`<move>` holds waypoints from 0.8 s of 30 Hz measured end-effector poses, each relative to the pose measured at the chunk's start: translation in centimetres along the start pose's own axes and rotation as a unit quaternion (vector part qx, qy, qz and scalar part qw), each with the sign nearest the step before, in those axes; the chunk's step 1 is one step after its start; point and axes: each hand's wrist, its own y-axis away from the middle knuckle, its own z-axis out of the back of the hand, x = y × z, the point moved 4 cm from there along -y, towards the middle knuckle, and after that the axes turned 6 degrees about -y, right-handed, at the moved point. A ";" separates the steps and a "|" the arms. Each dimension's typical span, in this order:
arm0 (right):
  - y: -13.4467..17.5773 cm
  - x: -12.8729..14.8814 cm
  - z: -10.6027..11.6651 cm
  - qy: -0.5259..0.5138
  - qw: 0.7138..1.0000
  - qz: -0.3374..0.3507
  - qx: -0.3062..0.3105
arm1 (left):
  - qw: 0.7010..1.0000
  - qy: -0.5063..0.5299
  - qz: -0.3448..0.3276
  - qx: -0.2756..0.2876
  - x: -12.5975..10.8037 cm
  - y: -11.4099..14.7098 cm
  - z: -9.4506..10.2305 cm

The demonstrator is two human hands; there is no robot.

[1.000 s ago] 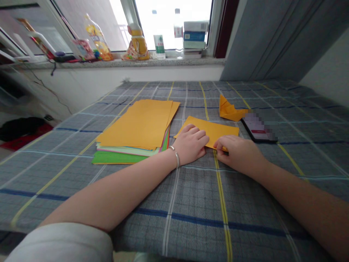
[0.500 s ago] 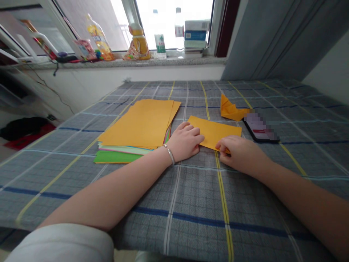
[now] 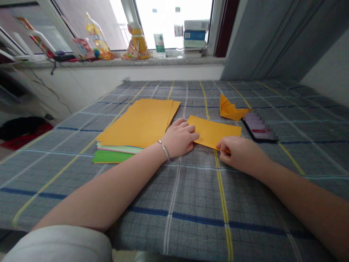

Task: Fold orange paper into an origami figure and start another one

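Observation:
A rectangle of orange paper [image 3: 215, 130], smaller than the stacked sheets, lies flat on the checked cloth. Curled fingers of my left hand [image 3: 182, 136] press on its left end, and a silver bangle circles that wrist. At the near right edge of the paper, my right hand [image 3: 240, 152] is closed with thumb and forefinger together on the edge; its other fingers are tucked under. Left of the paper stands a stack of coloured paper [image 3: 141, 122] with orange sheets on top and green below. Beyond the right hand sits a folded orange paper boat [image 3: 230, 110].
A phone [image 3: 259, 127] lies right of the boat. The grey checked cloth [image 3: 196, 203] covers the whole surface. Bottles, a tube and stacked boxes [image 3: 194, 38] line the windowsill [image 3: 163, 62] at the back. A grey curtain [image 3: 259, 40] hangs at the right.
My left hand has slid slightly left along the paper, baring more of its left part. The right hand keeps its place at the edge, and the paper looks unmoved.

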 end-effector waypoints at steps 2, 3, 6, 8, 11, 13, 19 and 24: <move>0.0 -0.1 0.0 -0.002 1.000 -0.002 0.002 | 1.000 -0.001 -0.001 0.009 0.2 0.1 0.2; 0.0 -0.1 0.0 -0.002 1.000 -0.003 0.003 | 1.000 0.000 -0.001 0.017 0.4 0.1 0.3; 0.1 -0.1 0.0 -0.004 1.000 -0.003 0.005 | 0.999 0.008 0.002 0.047 0.9 0.2 0.3; 0.1 -0.1 0.1 -0.008 1.000 -0.004 0.006 | 0.998 0.015 0.009 0.065 1.4 0.4 0.2; 0.1 -0.1 0.1 -0.015 1.000 -0.005 0.004 | 0.996 0.035 0.010 0.084 2.3 0.6 -0.1; 0.1 -0.1 0.1 -0.016 1.000 -0.005 0.005 | 0.994 0.047 0.004 0.094 2.9 0.8 -0.4; 0.1 0.0 0.3 -0.015 1.000 -0.004 0.014 | 0.993 0.057 -0.004 0.106 4.3 1.2 -0.5; 0.1 0.0 0.4 -0.015 1.000 0.000 0.014 | 0.990 0.069 -0.017 0.118 4.7 1.4 -0.6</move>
